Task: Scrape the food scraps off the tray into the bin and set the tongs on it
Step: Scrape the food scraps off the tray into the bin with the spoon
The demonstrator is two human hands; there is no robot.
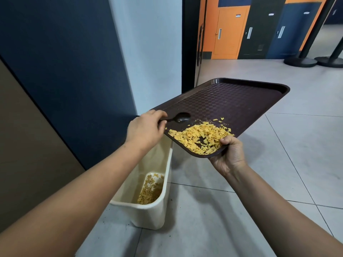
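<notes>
Tiled floor; cream bin at 6 o'clock — right hand grips the tilted tray of yellow scraps; left hand clasps a dark spoon-like utensil.

Single view: a wide-angle head-worn camera, facing forward and steeply down along both forearms. The tray and both hands sit close, mid-frame; the bin lies below on the floor. Straight edges bow toward the frame borders. Doors appear far off, top right.
</notes>
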